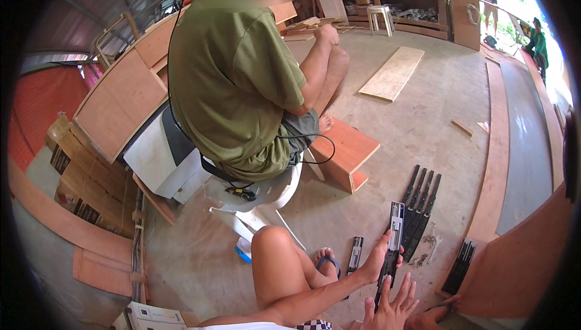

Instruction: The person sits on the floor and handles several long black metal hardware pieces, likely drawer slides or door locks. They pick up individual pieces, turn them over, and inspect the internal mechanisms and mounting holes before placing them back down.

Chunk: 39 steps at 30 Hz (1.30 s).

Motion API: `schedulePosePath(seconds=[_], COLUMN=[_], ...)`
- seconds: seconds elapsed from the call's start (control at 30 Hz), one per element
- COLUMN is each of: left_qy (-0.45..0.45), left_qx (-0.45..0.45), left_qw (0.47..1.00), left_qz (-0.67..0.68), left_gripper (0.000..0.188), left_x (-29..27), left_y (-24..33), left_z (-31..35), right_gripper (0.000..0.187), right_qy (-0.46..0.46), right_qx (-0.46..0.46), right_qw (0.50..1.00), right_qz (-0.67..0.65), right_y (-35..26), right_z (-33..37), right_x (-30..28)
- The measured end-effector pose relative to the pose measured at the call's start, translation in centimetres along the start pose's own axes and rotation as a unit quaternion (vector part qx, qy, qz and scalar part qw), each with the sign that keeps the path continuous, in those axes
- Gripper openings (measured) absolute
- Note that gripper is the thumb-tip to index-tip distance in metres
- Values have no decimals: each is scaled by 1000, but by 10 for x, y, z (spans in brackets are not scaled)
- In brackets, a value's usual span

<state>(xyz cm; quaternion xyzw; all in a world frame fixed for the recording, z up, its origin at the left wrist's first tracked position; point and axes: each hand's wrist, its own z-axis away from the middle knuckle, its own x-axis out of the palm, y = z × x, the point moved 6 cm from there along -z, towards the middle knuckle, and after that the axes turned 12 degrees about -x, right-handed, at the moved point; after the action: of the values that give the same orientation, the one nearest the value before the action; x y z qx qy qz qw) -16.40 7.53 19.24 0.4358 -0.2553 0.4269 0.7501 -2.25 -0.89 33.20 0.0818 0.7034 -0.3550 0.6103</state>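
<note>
My left hand [376, 262] is closed around a black and silver drawer slide [394, 228], which stands nearly upright above the floor. Beside its lower end, my right hand [392, 312] has its fingers spread and grips nothing; whether a fingertip touches the slide is unclear. Several long black drawer slides [419, 212] lie side by side on the floor just beyond. Another short slide [355, 252] rests to the left, near my sandalled foot. A wrench [434, 249] and a scatter of small screws [419, 261] lie to the right of the held slide.
More black slides [460, 266] lie by a wooden panel [505, 263] at right. Ahead, a person in an olive shirt [233, 82] sits on a white plastic chair [281, 194], beside a reddish wooden piece [348, 145]. A board [393, 75] lies farther off. Cardboard boxes [97, 176] stand left.
</note>
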Motion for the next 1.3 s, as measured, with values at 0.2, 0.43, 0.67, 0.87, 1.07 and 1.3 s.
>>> schedulePosePath(seconds=[0.2, 0.43, 0.67, 0.87, 1.07, 1.3], left_qy=[-6, -29, -1, -86, -199, -349], left_qx=[-50, -71, -84, -89, -129, -186], left_qw=[998, 996, 996, 992, 969, 895], left_qz=[-21, -48, -25, 19, 64, 208], left_gripper=[58, 62, 64, 77, 87, 100], left_x=[2, -8, -5, -4, 39, 67], left_y=[-13, -24, -37, -40, -32, -43], left_z=[0, -2, 1, -5, 18, 45], right_gripper=[75, 70, 71, 78, 79, 88], right_qy=[80, 200, -3, 99, 91, -14], right_qx=[-20, 40, 60, 30, 47, 134], right_qw=[996, 972, 998, 994, 995, 990], right_qz=[27, -118, 11, -25, -18, -51], right_y=[7, 8, 15, 27, 24, 38], right_z=[-6, -10, -11, -13, -9, -20], right_x=[-4, -30, -5, 6, 16, 6])
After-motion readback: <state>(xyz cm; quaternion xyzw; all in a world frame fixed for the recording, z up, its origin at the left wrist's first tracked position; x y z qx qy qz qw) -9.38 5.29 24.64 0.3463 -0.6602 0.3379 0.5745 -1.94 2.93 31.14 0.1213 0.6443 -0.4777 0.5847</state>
